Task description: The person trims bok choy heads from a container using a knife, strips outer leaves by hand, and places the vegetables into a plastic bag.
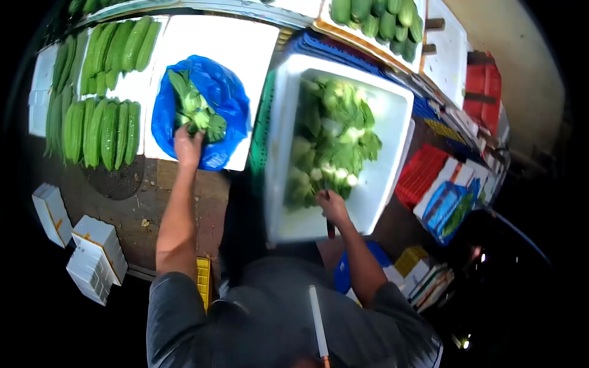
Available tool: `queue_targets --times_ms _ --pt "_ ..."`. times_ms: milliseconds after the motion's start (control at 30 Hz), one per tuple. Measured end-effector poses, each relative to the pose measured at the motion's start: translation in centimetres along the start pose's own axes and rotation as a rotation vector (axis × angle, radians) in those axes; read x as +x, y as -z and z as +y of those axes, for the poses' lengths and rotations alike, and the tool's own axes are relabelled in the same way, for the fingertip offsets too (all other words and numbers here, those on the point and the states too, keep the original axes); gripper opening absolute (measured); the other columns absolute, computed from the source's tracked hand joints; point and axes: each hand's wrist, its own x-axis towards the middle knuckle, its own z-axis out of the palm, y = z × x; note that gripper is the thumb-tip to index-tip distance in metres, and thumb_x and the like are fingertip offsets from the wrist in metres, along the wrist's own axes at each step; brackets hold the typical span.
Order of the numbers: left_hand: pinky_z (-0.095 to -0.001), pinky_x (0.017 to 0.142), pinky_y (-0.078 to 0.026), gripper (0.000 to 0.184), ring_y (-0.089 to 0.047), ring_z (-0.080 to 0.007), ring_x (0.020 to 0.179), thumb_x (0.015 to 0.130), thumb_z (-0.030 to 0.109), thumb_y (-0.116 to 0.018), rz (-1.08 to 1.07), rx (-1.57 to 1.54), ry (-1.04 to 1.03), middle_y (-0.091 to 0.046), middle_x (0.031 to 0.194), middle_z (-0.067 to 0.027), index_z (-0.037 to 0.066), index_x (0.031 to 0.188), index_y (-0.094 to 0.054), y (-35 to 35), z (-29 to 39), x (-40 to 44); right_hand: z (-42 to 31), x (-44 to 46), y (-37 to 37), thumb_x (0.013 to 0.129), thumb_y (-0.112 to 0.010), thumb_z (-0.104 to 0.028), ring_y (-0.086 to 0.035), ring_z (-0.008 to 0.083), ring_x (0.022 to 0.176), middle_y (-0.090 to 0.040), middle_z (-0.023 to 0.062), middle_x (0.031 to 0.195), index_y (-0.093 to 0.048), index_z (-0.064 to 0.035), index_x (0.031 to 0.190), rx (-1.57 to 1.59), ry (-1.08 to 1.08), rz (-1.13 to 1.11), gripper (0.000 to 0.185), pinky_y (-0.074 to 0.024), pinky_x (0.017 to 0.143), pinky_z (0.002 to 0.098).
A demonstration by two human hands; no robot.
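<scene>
My left hand [188, 145] reaches into an open blue plastic bag [236, 92], its fingers closed on a bunch of green bok choy [197, 107]. The bag lies on a white foam board. My right hand [333, 207] is closed around a slim dark knife [331, 230] with some red at its lower end; its blade is hard to make out. That hand is over the near part of a white foam box [374, 218]. Several heads of bok choy [343, 132] with pale stem ends lie in the box, some just beyond my right fingers.
Ridged green gourds [101, 132] lie in rows at left, and cucumbers [386, 21] fill a tray at upper right. White foam boxes [95, 257] stand on the floor. Red crates [423, 175] are at right. A cigarette [318, 319] juts out close below the camera.
</scene>
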Motion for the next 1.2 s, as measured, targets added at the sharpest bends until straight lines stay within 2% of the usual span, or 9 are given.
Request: queue_targets --times_ms 67,100,200,300,500,600,800,967,1200 --pt "-0.045 0.092 -0.049 0.042 -0.063 -0.0413 0.103 0.082 0.019 -0.077 -0.05 0.011 -0.029 -0.066 0.11 -0.0259 -0.006 0.113 -0.065 1.5 1.8 -1.7 3.8 2.7 0.6 0.089 -0.066 -0.023 -0.057 0.0135 0.061 -0.058 0.0037 0.072 -0.065 -0.0045 0.098 -0.006 0.022 0.044 0.021 -0.0489 0.055 0.0322" --pt "-0.0447 0.091 -0.049 0.041 -0.063 -0.0411 0.102 0.082 0.02 -0.076 -0.143 0.048 -0.049 -0.066 0.109 -0.0256 -0.006 0.112 -0.066 2.3 2.4 -2.5 7.7 5.5 0.2 0.09 -0.063 -0.027 -0.063 0.0247 0.064 -0.065 0.011 0.077 -0.065 -0.0036 0.099 -0.134 0.145 0.153 0.025 -0.0517 0.062 0.0391" --pt "-0.0444 0.09 -0.05 0.036 -0.064 -0.0402 0.101 0.083 0.024 -0.075 -0.307 0.153 -0.068 -0.069 0.106 -0.0228 -0.003 0.106 -0.069 3.7 3.1 -5.6 9.6 8.9 0.3 0.09 -0.059 -0.029 -0.067 0.04 0.08 -0.07 0.0207 0.09 -0.066 -0.0024 0.101 -0.514 0.274 0.197 0.03 -0.0517 0.073 0.0478" --pt "-0.0463 0.094 -0.048 0.033 -0.064 -0.0405 0.104 0.084 0.021 -0.074 -0.384 0.291 -0.106 -0.069 0.108 -0.023 -0.002 0.106 -0.069 5.4 4.8 -8.3 7.3 10.2 -1.5 0.09 -0.056 -0.029 -0.064 0.0472 0.095 -0.068 0.0254 0.101 -0.066 -0.0014 0.103 -0.449 0.222 0.11 0.032 -0.0495 0.082 0.0529" --pt "-0.0438 0.107 -0.042 0.042 -0.061 -0.0381 0.118 0.089 0.009 -0.068 -0.192 0.184 -0.151 -0.064 0.124 -0.0256 -0.004 0.128 -0.059 7.6 7.7 -13.0 9.8 12.3 -4.8 0.089 -0.056 -0.025 -0.065 0.0422 0.1 -0.069 0.0229 0.106 -0.065 -0.0029 0.11 -0.436 0.077 0.13 0.032 -0.0516 0.085 0.0514" --pt "-0.0401 0.103 -0.045 0.037 -0.063 -0.0345 0.116 0.092 0.009 -0.067 -0.203 -0.055 0.064 -0.066 0.121 -0.0233 -0.005 0.125 -0.06 7.9 8.8 -15.9 11.0 13.4 -5.8 0.089 -0.057 -0.025 -0.066 0.0393 0.1 -0.07 0.0221 0.106 -0.066 -0.0038 0.107 -0.468 0.026 0.119 0.029 -0.0528 0.082 0.0512" --pt "-0.0332 0.091 -0.05 0.018 -0.066 -0.0196 0.097 0.094 0.009 -0.064 -0.358 -0.271 0.114 -0.071 0.101 -0.0109 -0.002 0.109 -0.067 6.8 16.6 -22.5 9.3 11.8 -6.3 0.092 -0.052 -0.021 -0.07 0.0374 0.096 -0.072 0.0221 0.101 -0.067 -0.0001 0.103 -0.487 -0.003 0.096 0.028 -0.0563 0.083 0.0464" --pt "-0.032 0.088 -0.052 0.017 -0.067 -0.0177 0.095 0.092 0.01 -0.067 -0.506 -0.44 0.162 -0.073 0.099 -0.0107 0.0 0.106 -0.069 3.4 19.8 -27.9 10.4 12.4 -7.3 0.096 -0.042 -0.02 -0.071 0.0354 0.096 -0.073 0.0201 0.099 -0.065 0.0049 0.107 -0.518 0.077 0.151 0.035 -0.0565 0.083 0.0447" --pt "-0.0299 0.083 -0.052 0.022 -0.067 -0.0147 0.09 0.092 0.014 -0.068 -0.607 -0.441 0.252 -0.072 0.094 -0.0091 -0.002 0.108 -0.068 1.1 19.9 -31.6 9.8 11.9 -6.0 0.093 -0.048 -0.016 -0.07 0.0367 0.097 -0.071 0.022 0.105 -0.066 0.0032 0.11 -0.484 0.068 0.107 0.032 -0.0557 0.085 0.0447"
